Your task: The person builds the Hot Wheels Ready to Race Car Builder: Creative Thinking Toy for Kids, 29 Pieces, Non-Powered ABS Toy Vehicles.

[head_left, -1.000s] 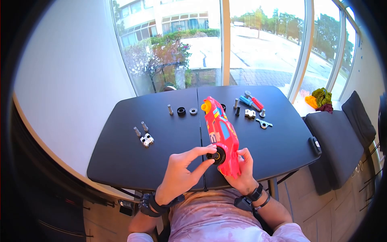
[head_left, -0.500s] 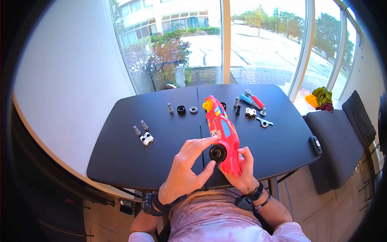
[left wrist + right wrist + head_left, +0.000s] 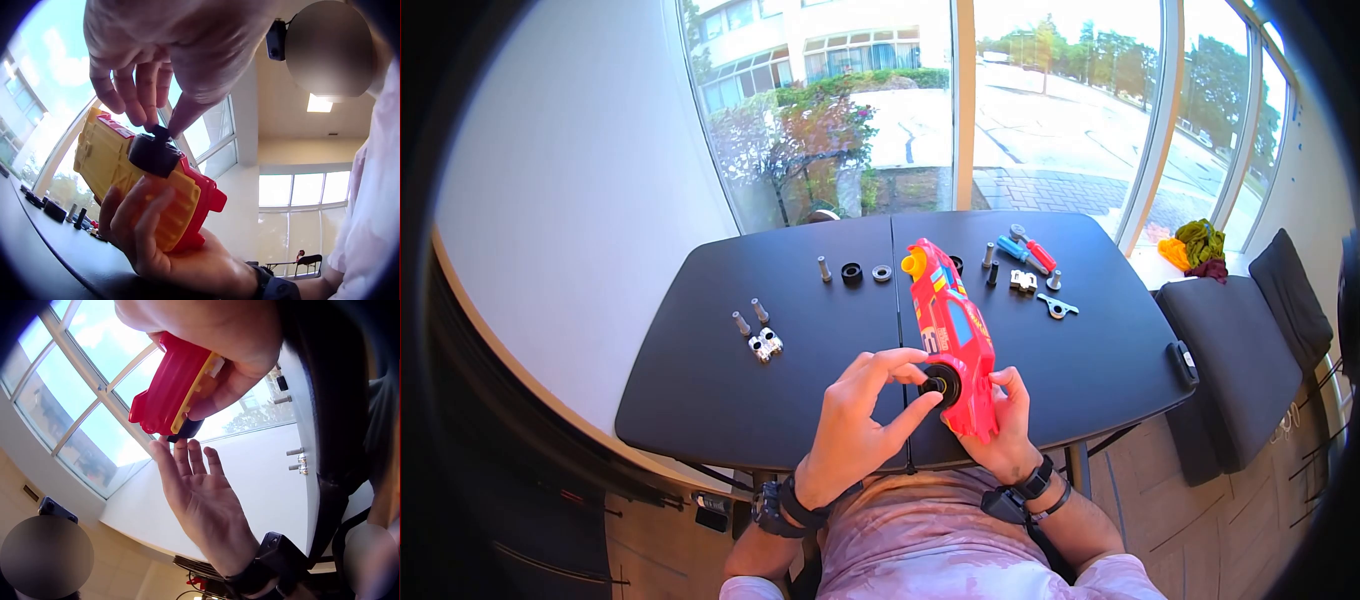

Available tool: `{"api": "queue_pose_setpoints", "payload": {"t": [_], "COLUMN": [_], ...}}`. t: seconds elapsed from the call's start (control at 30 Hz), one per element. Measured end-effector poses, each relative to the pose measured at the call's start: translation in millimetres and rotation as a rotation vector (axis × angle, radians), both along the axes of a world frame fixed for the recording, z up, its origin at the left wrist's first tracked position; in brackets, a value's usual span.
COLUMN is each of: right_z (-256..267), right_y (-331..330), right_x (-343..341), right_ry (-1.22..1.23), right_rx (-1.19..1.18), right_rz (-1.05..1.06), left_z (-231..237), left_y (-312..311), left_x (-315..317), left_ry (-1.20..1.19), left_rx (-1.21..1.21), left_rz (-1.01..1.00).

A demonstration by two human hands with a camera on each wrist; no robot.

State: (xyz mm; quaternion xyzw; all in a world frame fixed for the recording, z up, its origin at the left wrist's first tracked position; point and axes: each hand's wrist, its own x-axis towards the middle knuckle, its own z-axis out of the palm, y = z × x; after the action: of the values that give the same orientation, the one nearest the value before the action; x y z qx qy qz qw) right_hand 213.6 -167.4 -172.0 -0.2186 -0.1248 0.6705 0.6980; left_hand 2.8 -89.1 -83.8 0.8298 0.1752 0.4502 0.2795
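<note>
Red toy car (image 3: pixel 960 335) is blocking most of a dark ring (image 3: pixel 958 264) behind it in the head view, plus some of the right hand's (image 3: pixel 1003 430) fingers, and its sticker print is too tiny to read. Left hand (image 3: pixel 181 44) runs off the top of its own wrist view, fingertips partly covering the small black part (image 3: pixel 160 133), and the head (image 3: pixel 329 49) there is just a blur.

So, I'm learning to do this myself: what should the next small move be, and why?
Probably a gentle twist of the peg by the left hand, while the right hand holds the car steady. The peg sticks out from the wheel, left finger and thumb pinch it, and the right hand grips the car's body. Which way, I can't tell.
</note>
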Motion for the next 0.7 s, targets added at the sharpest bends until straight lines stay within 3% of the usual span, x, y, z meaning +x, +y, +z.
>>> {"api": "queue_pose_setpoints", "payload": {"t": [0.07,0.27,0.37,0.57,0.7], "right_z": [-0.8,1.2,0.5,2.5,-0.9], "right_y": [0.3,0.3,0.9,0.2,1.3], "right_x": [0.2,-0.1,0.2,-0.9,1.0], "right_ry": [0.007,-0.002,0.007,0.006,0.022], "right_rx": [0.001,0.011,0.021,0.002,0.019], "right_rz": [-0.009,0.001,-0.005,-0.004,-0.007], "left_z": [-3.4,-0.7,-1.2,1.5,2.9], "left_y": [1.2,-1.8,-0.1,-1.4,-2.8], "left_x": [3.5,1.2,4.2,1.6,5.2], "left_ry": [-0.062,0.003,-0.065,0.015,-0.079], "left_rx": [-0.062,-0.04,-0.083,0.001,-0.056], "left_rz": [-0.091,0.021,-0.112,0.055,-0.083]}}
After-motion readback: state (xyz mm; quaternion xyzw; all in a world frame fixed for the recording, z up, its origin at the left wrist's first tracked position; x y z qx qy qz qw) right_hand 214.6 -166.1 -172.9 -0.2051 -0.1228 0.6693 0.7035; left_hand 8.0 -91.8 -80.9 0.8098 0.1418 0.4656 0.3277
